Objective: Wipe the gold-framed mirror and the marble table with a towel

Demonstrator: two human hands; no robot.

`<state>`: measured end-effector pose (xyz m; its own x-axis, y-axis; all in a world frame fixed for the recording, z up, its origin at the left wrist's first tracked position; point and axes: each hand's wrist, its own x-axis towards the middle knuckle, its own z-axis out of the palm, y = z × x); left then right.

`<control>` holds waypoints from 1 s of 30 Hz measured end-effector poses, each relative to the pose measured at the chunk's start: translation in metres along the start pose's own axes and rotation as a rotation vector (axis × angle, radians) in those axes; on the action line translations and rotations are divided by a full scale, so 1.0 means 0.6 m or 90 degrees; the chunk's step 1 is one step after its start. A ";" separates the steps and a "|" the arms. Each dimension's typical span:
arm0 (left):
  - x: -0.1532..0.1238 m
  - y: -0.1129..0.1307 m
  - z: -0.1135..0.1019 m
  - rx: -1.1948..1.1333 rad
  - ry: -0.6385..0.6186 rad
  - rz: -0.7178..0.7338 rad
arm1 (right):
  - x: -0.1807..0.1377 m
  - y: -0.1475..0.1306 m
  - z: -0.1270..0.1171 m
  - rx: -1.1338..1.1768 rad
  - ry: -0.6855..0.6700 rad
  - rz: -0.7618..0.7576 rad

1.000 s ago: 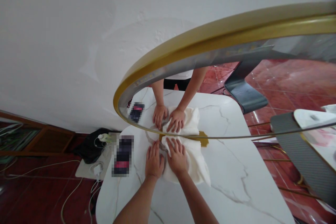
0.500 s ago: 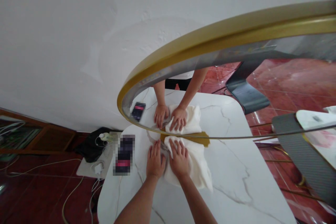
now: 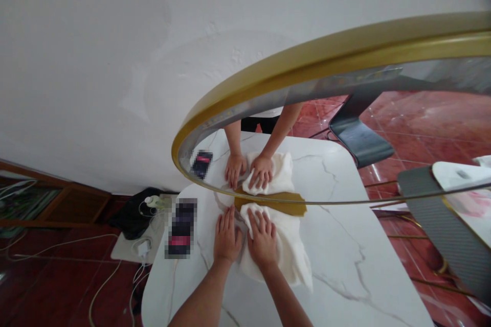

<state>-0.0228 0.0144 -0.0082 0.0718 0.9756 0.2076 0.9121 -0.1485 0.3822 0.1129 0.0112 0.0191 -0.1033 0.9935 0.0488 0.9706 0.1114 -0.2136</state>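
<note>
A white cloth (image 3: pixel 293 253) lies spread and slightly rumpled on the white marble-patterned table (image 3: pixel 345 265). My right hand (image 3: pixel 263 240) rests on its upper left part, fingers spread and a little bent, pressing it down. To the left of the cloth, my left hand (image 3: pixel 228 235) lies flat on the table with fingers stretched out, holding nothing. Its fingertips reach close to the gold base (image 3: pixel 286 204) of a round mirror. Both hands and the cloth also show as a reflection in the mirror (image 3: pixel 318 163).
The mirror's gold rim (image 3: pixel 268 76) arches over the table's far side, before a white wall (image 3: pixel 95 61). A pixelated phone-like object (image 3: pixel 181 228) lies at the table's left. Beyond that edge are a black bag (image 3: pixel 132 214), white cables and a charger (image 3: pixel 143 249).
The cloth has slid slightly toward me under my right hand, showing more of the gold base. My left hand has barely moved.
</note>
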 end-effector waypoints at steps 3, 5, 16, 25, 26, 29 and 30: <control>0.000 0.001 0.000 0.001 0.002 -0.003 | 0.018 -0.009 -0.002 0.008 -0.003 0.005; 0.000 0.002 -0.001 0.001 0.001 -0.006 | 0.030 -0.015 -0.005 0.012 -0.007 0.002; 0.000 0.004 -0.003 0.013 -0.007 -0.006 | 0.010 -0.011 0.002 0.032 -0.029 -0.027; -0.002 -0.001 0.005 0.021 0.004 -0.005 | 0.050 -0.031 -0.027 0.015 -0.045 -0.034; -0.003 -0.002 0.005 0.021 0.005 -0.003 | 0.049 -0.031 -0.028 0.015 -0.045 -0.036; -0.002 -0.001 0.003 0.022 0.004 0.000 | 0.038 -0.026 -0.026 0.019 -0.044 -0.043; -0.002 -0.001 0.002 0.022 0.002 0.001 | 0.033 -0.024 -0.024 0.022 -0.043 -0.045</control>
<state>-0.0230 0.0136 -0.0101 0.0719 0.9750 0.2102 0.9256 -0.1437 0.3501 0.1002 0.0290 0.0370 -0.1865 0.9825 -0.0004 0.9523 0.1806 -0.2461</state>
